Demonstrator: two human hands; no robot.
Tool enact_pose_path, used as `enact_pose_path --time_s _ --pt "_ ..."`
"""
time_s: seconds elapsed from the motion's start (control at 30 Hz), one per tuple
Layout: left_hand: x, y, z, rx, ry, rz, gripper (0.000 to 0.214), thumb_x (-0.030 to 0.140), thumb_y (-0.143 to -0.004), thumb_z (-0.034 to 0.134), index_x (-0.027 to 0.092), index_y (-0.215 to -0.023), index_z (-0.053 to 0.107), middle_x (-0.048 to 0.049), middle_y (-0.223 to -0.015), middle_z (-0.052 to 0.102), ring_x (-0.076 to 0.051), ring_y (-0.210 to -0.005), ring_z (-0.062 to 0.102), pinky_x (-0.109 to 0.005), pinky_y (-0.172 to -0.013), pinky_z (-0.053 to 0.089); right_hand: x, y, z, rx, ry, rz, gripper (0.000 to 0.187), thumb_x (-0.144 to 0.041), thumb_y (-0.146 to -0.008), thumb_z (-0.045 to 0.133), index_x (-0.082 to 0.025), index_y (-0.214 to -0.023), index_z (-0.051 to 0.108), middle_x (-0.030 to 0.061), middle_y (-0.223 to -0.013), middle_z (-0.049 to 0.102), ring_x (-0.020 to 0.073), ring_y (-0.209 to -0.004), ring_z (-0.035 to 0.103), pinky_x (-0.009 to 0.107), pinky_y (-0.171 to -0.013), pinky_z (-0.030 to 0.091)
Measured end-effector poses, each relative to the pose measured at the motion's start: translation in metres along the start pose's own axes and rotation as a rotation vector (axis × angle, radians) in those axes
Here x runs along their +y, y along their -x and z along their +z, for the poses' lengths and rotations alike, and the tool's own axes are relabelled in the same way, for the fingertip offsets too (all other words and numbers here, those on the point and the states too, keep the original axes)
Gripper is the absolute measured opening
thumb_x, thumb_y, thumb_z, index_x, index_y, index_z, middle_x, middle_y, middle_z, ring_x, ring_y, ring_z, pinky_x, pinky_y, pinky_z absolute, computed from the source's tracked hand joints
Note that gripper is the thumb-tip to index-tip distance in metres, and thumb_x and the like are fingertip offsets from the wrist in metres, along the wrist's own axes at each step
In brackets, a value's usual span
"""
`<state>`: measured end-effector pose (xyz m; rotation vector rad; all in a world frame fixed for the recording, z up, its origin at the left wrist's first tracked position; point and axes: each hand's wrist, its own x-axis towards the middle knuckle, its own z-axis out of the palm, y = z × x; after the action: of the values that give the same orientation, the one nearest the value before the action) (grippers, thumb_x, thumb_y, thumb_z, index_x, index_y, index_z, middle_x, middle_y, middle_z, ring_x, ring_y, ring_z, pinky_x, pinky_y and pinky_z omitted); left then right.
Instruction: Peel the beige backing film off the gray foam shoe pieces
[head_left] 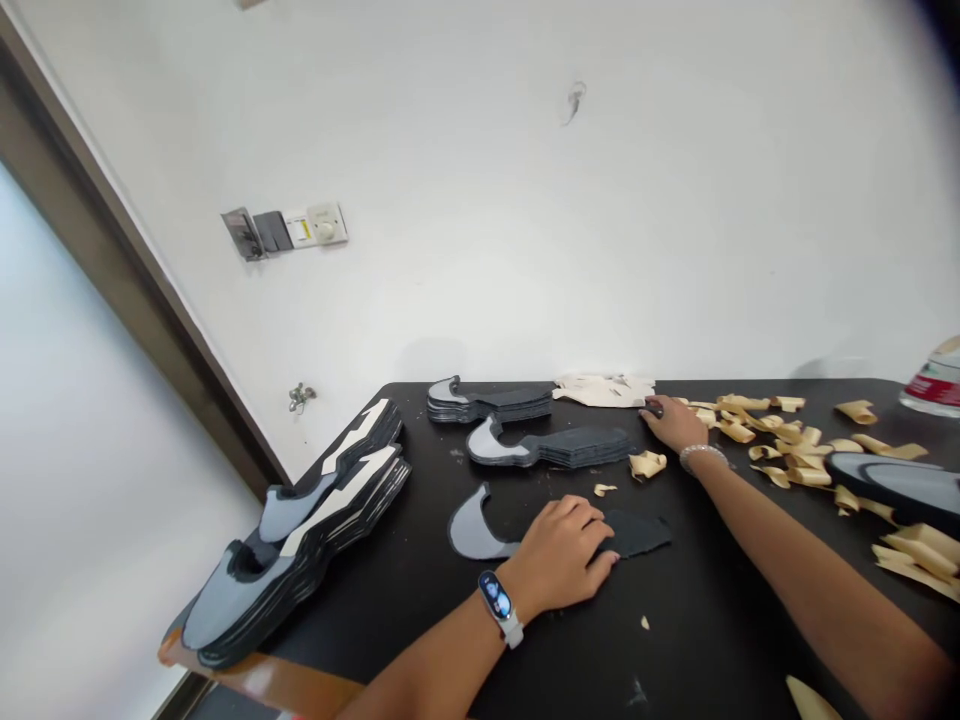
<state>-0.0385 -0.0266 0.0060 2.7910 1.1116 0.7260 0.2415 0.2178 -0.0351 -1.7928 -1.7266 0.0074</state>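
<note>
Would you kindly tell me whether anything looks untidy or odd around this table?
Yes: curled tan scraps are strewn across the right side of the black table, with a stray scrap near the left hand, which looks untidy beside the neatly piled dark pieces.

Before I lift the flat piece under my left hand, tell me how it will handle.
The flat piece looks thin, so probably light. Its narrow hooked tip may bend. Lying flat on the table, it should slide, not roll.
</note>
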Motion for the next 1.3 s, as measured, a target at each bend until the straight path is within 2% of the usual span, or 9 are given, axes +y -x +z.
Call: enact_pose_path --time_s 0.17,0.37,0.63,0.8,0.9,1.0,1.07,1.17,1.3 --pt "-0.001 0.000 0.002 0.009 0.041 -0.020 0.027 0.034 -0.088 0.048 0.019 -0.107 0.058 -0.0045 -0.115 0.060 -0.020 -0.120 0.043 -0.033 -0.101 0.039 -0.002 -0.012 0.008 -0.008 0.056 -0.011 0.038 -0.047 -0.079 0.046 -0.017 -0.095 0.062 0.0152 -0.103 0.061 0.0308 -0.090 0.061 0.043 -0.075 0.046" --pt "-0.002 -0.002 0.001 0.012 0.058 -0.072 0.027 0.035 -0.088 0.048 0.021 -0.108 0.059 -0.0042 -0.118 0.059 -0.020 -0.124 0.040 -0.034 -0.104 0.038 0.000 -0.019 0.009 -0.009 0.017 -0.003 0.031 -0.046 -0.076 0.050 -0.018 -0.087 0.058 0.0128 -0.098 0.062 0.0290 -0.088 0.061 0.040 -0.070 0.047" --pt "-0.002 -0.003 0.000 0.045 0.063 -0.111 0.025 0.033 -0.088 0.049 0.020 -0.106 0.060 -0.0059 -0.123 0.055 -0.023 -0.130 0.034 -0.040 -0.106 0.036 0.004 -0.017 0.005 -0.035 -0.168 0.024 0.024 -0.045 -0.071 0.054 -0.022 -0.076 0.058 0.0085 -0.085 0.066 0.0290 -0.082 0.061 0.039 -0.069 0.045" --pt "-0.003 -0.002 -0.001 0.072 0.066 -0.117 0.022 0.030 -0.087 0.049 0.020 -0.103 0.061 -0.0061 -0.124 0.055 -0.024 -0.130 0.034 -0.042 -0.105 0.037 -0.004 -0.005 -0.004 -0.041 -0.384 0.013 0.036 -0.056 -0.069 0.054 -0.021 -0.074 0.055 0.0068 -0.078 0.065 0.0234 -0.073 0.060 0.037 -0.067 0.048" --pt "-0.003 -0.002 -0.002 0.090 0.068 -0.115 0.023 0.032 -0.088 0.049 0.020 -0.105 0.060 -0.0053 -0.123 0.055 -0.022 -0.130 0.034 -0.040 -0.106 0.036 -0.011 0.026 -0.019 -0.062 -0.518 -0.007 0.048 -0.067 -0.070 0.047 -0.019 -0.076 0.053 0.0062 -0.072 0.062 0.0188 -0.063 0.058 0.033 -0.061 0.049" --pt "0.001 -0.002 -0.004 0.100 0.089 -0.074 0.030 0.037 -0.087 0.050 0.020 -0.112 0.056 -0.0048 -0.123 0.056 -0.021 -0.127 0.037 -0.038 -0.106 0.035 -0.024 0.084 -0.044 -0.096 -0.617 -0.005 0.053 -0.071 -0.072 0.046 -0.019 -0.080 0.051 0.0000 -0.058 0.053 0.0152 -0.052 0.052 0.029 -0.051 0.046" --pt "0.005 -0.003 -0.006 0.099 0.105 -0.033 0.038 0.038 -0.087 0.051 0.020 -0.121 0.050 -0.0056 -0.124 0.055 -0.021 -0.125 0.039 -0.037 -0.106 0.036 -0.040 0.129 -0.065 -0.225 -0.746 -0.023 0.045 -0.063 -0.075 0.053 -0.020 -0.085 0.051 -0.0019 -0.060 0.051 0.0132 -0.053 0.050 0.026 -0.049 0.044" --pt "0.010 -0.003 -0.006 0.107 0.117 -0.019 0.048 0.035 -0.086 0.052 0.018 -0.130 0.040 -0.0082 -0.124 0.053 -0.021 -0.120 0.044 -0.037 -0.102 0.039 -0.073 0.183 -0.091 -0.403 -0.806 -0.138 0.030 -0.050 -0.084 0.051 -0.020 -0.087 0.049 -0.0019 -0.067 0.049 0.0113 -0.056 0.047 0.024 -0.052 0.042" --pt "0.008 -0.003 -0.003 0.165 0.152 -0.046 0.037 0.028 -0.086 0.050 0.017 -0.121 0.043 -0.0085 -0.119 0.056 -0.021 -0.115 0.047 -0.037 -0.099 0.040 -0.106 0.208 -0.106 -0.414 -0.769 -0.338 0.018 -0.039 -0.089 0.049 -0.020 -0.086 0.048 0.0000 -0.078 0.051 0.0113 -0.065 0.047 0.025 -0.061 0.042"
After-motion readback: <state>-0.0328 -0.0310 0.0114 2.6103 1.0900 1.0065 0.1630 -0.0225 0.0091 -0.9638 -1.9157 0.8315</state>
